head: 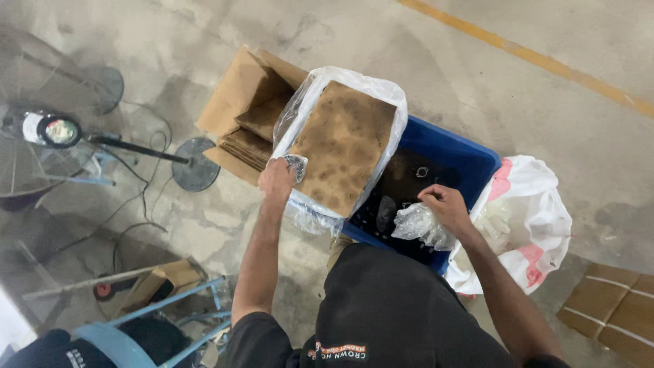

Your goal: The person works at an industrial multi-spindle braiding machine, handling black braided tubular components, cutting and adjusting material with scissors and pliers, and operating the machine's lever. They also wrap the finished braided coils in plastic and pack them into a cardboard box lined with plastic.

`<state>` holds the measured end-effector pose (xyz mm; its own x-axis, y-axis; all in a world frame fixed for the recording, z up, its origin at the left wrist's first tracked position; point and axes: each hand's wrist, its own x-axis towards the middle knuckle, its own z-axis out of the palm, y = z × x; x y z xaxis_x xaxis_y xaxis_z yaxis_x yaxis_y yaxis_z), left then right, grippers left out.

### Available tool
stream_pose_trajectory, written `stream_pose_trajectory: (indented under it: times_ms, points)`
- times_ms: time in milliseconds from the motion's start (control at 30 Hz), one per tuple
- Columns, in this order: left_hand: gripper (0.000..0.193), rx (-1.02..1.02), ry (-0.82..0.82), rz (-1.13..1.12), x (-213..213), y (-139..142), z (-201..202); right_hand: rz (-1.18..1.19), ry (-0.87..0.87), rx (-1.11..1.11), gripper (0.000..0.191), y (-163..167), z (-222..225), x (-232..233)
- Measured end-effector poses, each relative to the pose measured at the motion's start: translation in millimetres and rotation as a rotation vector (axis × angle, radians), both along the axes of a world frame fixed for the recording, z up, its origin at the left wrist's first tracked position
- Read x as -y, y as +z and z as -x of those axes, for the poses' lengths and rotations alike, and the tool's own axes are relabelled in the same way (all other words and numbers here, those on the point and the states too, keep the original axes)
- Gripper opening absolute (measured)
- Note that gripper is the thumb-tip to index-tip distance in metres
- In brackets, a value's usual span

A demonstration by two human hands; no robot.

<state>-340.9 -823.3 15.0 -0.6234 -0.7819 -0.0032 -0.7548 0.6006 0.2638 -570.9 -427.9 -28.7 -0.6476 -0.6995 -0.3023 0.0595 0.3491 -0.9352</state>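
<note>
Plastic-wrapped board [343, 146] pinched by my left hand [276, 180], right hand [446, 204] clutching crumpled film [419, 223]: I judge it may tip off blue bin [470, 160].

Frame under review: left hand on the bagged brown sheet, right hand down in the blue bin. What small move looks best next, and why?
Probably lift the right hand with its crumpled clear plastic out of the blue bin. The left hand already grips the bag around the stained brown sheet leaning on the bin's rim.
</note>
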Motion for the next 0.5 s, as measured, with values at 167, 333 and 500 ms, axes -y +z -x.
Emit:
stream_pose_trajectory:
  times_ms: [167,333,500]
  points:
    - [0.025,0.205,0.013,-0.091,15.8,4.7,16.6,-0.033,0.195,0.038,0.022,24.1,-27.0,14.2]
    - [0.031,0.000,0.095,-0.156,5.3,28.4,9.9,0.067,0.110,0.160,0.030,30.8,-44.6,22.6]
    - [0.042,0.263,0.106,-0.166,2.5,29.1,15.0,0.024,0.198,0.172,0.031,39.7,-48.3,30.4]
